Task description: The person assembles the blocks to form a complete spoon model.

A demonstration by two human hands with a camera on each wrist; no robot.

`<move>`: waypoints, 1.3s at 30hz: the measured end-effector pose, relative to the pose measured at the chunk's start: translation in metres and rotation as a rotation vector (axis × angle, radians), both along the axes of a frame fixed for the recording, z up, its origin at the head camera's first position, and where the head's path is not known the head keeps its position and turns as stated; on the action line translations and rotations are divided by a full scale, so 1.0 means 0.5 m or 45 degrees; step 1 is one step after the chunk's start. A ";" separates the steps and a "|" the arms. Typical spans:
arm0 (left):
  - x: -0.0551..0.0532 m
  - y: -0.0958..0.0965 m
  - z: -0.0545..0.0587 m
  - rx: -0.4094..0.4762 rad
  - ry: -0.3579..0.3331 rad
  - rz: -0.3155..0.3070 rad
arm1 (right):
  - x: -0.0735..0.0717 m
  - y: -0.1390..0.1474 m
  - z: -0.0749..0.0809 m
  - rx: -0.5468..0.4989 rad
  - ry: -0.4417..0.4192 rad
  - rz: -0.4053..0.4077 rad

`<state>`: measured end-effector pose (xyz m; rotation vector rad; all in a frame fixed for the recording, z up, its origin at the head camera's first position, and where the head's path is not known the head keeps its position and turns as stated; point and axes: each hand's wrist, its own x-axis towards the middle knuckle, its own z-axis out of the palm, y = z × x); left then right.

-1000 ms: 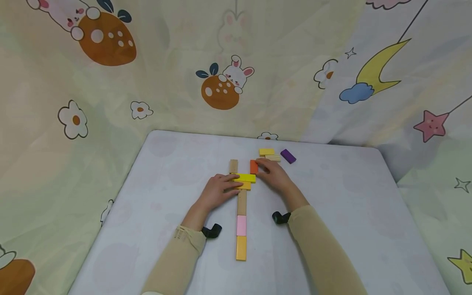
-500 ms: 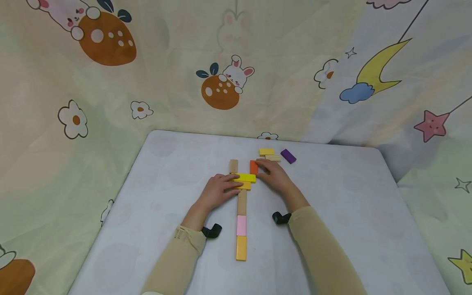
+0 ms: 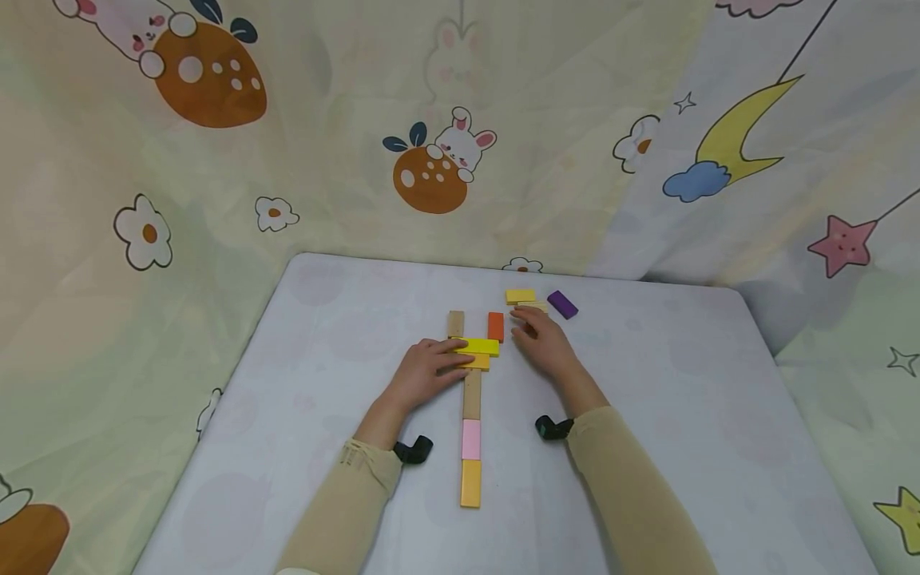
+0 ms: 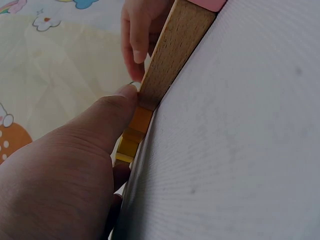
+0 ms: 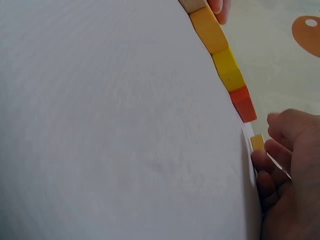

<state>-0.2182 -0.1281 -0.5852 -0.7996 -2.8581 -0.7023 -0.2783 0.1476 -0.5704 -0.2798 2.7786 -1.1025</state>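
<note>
In the head view my left hand (image 3: 424,374) rests its fingers across the left ends of a bright yellow block (image 3: 483,346) and an amber block (image 3: 480,362), which lie crosswise side by side. Its thumb is at the end of a plain wooden block (image 4: 172,52) in the left wrist view. An orange-red block (image 3: 496,327) lies lengthwise beyond the yellow block's right end. Just right of it is my right hand (image 3: 545,345), its fingers loosely bent and nothing in them. A pale wooden block (image 3: 535,306) is partly covered by that hand's fingertips in the head view.
Toward me the row continues with a pink block (image 3: 471,439) and another amber block (image 3: 470,483). A small wooden block (image 3: 456,323) lies beyond the crosswise pair. Farther back are a yellow block (image 3: 520,296) and a purple block (image 3: 563,304) on the white table (image 3: 676,415).
My right hand has let go of the orange-red block and moved slightly right, away from it. The block stays where it was. My left hand has not moved.
</note>
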 end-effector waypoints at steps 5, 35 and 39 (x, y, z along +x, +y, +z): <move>0.000 0.000 0.000 0.001 0.000 -0.004 | 0.005 0.026 -0.004 -0.035 0.095 -0.100; 0.004 0.004 0.006 0.024 0.012 -0.003 | -0.004 0.097 -0.008 -0.021 0.129 -0.210; 0.003 0.003 0.006 0.012 0.011 -0.001 | -0.019 0.095 -0.004 0.020 0.062 -0.206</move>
